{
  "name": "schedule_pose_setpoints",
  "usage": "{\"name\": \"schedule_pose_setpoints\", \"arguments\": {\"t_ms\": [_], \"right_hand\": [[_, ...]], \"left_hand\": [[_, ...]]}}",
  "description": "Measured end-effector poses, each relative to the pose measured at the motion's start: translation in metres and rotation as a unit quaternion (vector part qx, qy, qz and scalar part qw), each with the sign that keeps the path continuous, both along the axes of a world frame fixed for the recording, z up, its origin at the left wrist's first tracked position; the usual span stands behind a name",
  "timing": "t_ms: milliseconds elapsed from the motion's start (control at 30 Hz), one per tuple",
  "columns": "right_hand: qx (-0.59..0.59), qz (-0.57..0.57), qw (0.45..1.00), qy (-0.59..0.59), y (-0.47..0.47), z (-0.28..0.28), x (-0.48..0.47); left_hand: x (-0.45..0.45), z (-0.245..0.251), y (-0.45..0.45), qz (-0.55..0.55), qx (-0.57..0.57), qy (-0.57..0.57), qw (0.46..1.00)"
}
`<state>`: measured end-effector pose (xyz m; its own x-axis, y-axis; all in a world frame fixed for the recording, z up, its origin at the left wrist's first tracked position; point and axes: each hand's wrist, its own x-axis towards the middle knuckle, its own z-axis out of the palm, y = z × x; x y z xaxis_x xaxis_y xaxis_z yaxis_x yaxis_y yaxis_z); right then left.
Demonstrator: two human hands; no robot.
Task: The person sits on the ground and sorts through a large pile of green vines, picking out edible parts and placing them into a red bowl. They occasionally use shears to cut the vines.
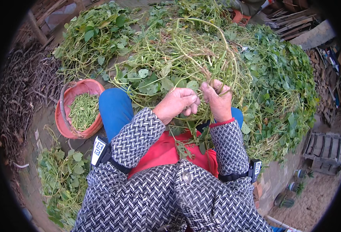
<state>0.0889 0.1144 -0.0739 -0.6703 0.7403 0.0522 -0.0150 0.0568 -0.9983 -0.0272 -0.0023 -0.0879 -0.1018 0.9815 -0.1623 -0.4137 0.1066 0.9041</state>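
My right hand grips a bunch of bean vine stems in front of my knees. The long stems arch up and away from the fist, and leafy ends hang down over a red cloth on my lap. Just beside it, my left hand has its fingers curled; whether something small is in them is hidden. Beyond both hands spreads a heap of pulled vines. To the left, a reddish tub with a branch-like handle holds many green pods.
Leafy vine piles lie at the far left, near left and right. Dry brushwood lines the left side. At right are stacked wood, a grey slatted crate and potted plants.
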Motion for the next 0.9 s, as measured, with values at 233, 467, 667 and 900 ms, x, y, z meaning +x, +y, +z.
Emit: {"name": "schedule_pose_setpoints", "arguments": {"t_ms": [233,467,667,900], "right_hand": [[-0.065,-0.119,0.989,0.051,0.033,-0.001,0.01],[-0.141,-0.051,0.984,0.092,0.053,-0.006,0.01],[-0.158,-0.031,0.979,0.122,0.05,-0.003,0.002],[-0.176,-0.028,0.973,0.145,0.034,-0.009,0.004]], "left_hand": [[-0.054,-0.008,-0.091,0.16,0.008,0.122,0.98],[-0.19,-0.019,-0.238,0.333,-0.222,0.689,0.604],[-0.088,-0.03,-0.092,0.279,0.065,0.465,0.837],[0.007,-0.037,0.019,0.167,0.13,0.423,0.881]]}}
